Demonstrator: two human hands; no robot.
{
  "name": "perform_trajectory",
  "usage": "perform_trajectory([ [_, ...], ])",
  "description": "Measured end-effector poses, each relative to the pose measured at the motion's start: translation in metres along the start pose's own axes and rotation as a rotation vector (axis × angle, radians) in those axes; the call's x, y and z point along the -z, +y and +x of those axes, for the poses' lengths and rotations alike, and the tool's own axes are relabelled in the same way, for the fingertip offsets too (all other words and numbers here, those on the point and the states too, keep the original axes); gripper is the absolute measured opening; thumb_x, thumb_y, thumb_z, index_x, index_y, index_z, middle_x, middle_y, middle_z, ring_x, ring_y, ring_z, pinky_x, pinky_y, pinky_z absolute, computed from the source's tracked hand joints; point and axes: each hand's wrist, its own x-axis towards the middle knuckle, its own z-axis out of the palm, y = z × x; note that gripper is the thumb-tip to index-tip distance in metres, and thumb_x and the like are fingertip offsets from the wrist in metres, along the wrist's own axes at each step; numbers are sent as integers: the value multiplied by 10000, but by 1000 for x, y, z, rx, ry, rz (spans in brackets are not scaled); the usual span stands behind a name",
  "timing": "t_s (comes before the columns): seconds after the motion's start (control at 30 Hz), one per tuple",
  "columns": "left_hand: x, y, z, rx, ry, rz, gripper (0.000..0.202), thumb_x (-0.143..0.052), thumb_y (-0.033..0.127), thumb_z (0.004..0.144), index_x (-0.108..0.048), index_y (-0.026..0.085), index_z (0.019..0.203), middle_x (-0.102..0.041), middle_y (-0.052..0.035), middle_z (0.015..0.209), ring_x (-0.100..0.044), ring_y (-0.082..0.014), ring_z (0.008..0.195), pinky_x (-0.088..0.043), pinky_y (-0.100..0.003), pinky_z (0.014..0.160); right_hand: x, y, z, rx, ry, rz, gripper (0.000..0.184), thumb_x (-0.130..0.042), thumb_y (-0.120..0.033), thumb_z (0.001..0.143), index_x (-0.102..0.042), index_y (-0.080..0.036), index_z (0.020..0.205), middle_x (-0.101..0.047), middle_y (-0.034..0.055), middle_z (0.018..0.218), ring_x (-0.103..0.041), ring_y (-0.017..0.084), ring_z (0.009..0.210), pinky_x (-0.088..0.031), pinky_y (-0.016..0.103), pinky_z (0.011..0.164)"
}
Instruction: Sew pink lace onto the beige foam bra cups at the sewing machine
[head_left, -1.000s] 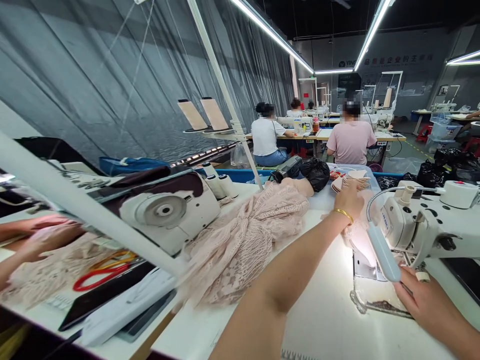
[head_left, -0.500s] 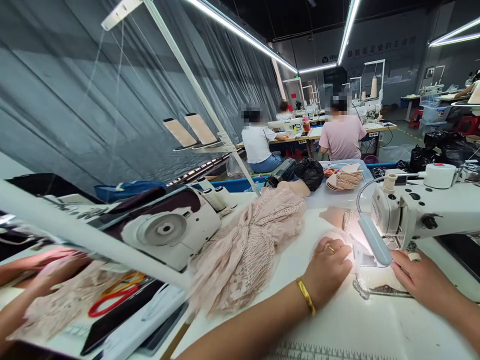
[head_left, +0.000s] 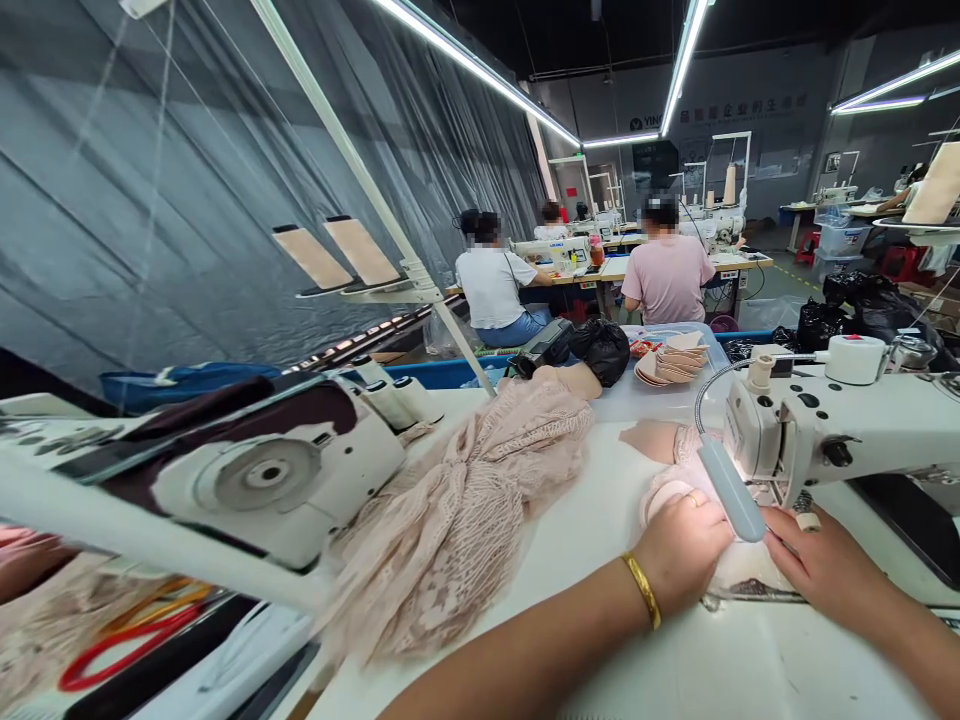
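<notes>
My left hand (head_left: 686, 550), with a ring and a gold bangle, is closed on a pale pink fabric piece (head_left: 661, 492) with a rounded, cup-like fold. The fabric lies under the sewing machine's (head_left: 772, 420) head and spreads between my hands. My right hand (head_left: 829, 560) rests at the needle area, its fingers bent together beside the fabric. A slim dark edge shows at its thumb, too small to name. The grey lamp (head_left: 731, 490) on a bendy neck hides my fingertips and the needle.
A heap of beige lace (head_left: 465, 490) lies to my left. Behind are a clear plastic bin (head_left: 660, 400) with stacked beige cups (head_left: 671, 358) and a black bag (head_left: 601, 350). Another machine (head_left: 277, 470), a slanting thread stand (head_left: 375, 200) and red-handled scissors (head_left: 112, 640) are at left. Co-workers sit ahead.
My left hand has moved right and closer to the needle, bringing the pink fabric over the machine's plate. My right hand has barely moved. The view has turned slightly right.
</notes>
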Motion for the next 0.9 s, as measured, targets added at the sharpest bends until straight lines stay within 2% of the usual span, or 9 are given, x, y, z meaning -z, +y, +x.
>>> perform_trajectory([
  [0.13,-4,-4,2,24,-4,-18,141,-550,163,942,-667,186,1017,-682,-80,998,-605,-233,959,-498,-366,877,-3,2,-2,0,-17,10,348,-397,-278,1041,-694,-304,1220,-746,55,962,-648,274,881,-539,352,723],
  [0.33,-1,-9,3,74,-55,0,106,-553,192,930,-646,176,881,-672,-78,1000,-574,-239,981,-476,-385,892,-8,5,-5,-2,-19,1,354,-392,-298,1048,-677,-283,1257,-737,72,977,-661,289,946,-539,362,718],
  [0.47,3,-8,5,104,-23,19,183,-530,307,995,-666,187,971,-672,-89,1048,-576,-262,1019,-468,-402,858,-12,9,-5,-13,-42,57,339,-388,-310,1066,-657,-284,1271,-733,74,1105,-677,277,998,-559,397,796],
  [0.57,3,-5,11,88,-79,81,140,-557,231,983,-675,161,1009,-688,-99,1027,-613,-264,1007,-481,-386,811,-14,13,-10,4,-53,68,319,-392,-311,1070,-665,-289,1233,-720,70,1078,-696,258,937,-570,386,760],
  [0.67,8,2,10,85,-154,133,98,-596,133,924,-679,137,872,-702,-96,903,-655,-246,880,-488,-362,717,-19,15,-16,106,-25,21,295,-421,-308,1057,-713,-310,1093,-726,62,998,-715,256,837,-563,360,658],
  [0.7,14,6,5,97,-167,144,104,-611,136,913,-675,138,832,-702,-89,862,-659,-237,830,-487,-355,686,-22,14,-16,181,-4,13,282,-446,-309,1047,-719,-320,1117,-739,62,1021,-725,259,864,-573,361,682],
  [0.77,30,18,-16,126,-198,146,131,-632,196,913,-667,144,797,-702,-77,813,-658,-220,749,-480,-341,627,-30,5,-15,332,70,-24,330,-502,-327,1025,-664,-319,1313,-739,74,1207,-723,274,1027,-591,380,809],
  [0.83,51,34,-49,143,-254,67,187,-623,281,926,-657,156,791,-702,-61,783,-652,-203,699,-458,-315,578,-39,-13,-14,451,155,-96,441,-509,-309,1016,-578,-309,1452,-642,89,1445,-660,305,1226,-573,416,916],
  [0.9,74,52,-92,149,-335,-147,221,-585,322,949,-645,174,795,-698,-33,767,-648,-183,691,-435,-276,561,-50,-37,-17,620,198,-117,432,-503,-289,1016,-596,-308,1438,-605,74,1506,-622,312,1299,-566,425,944],
])
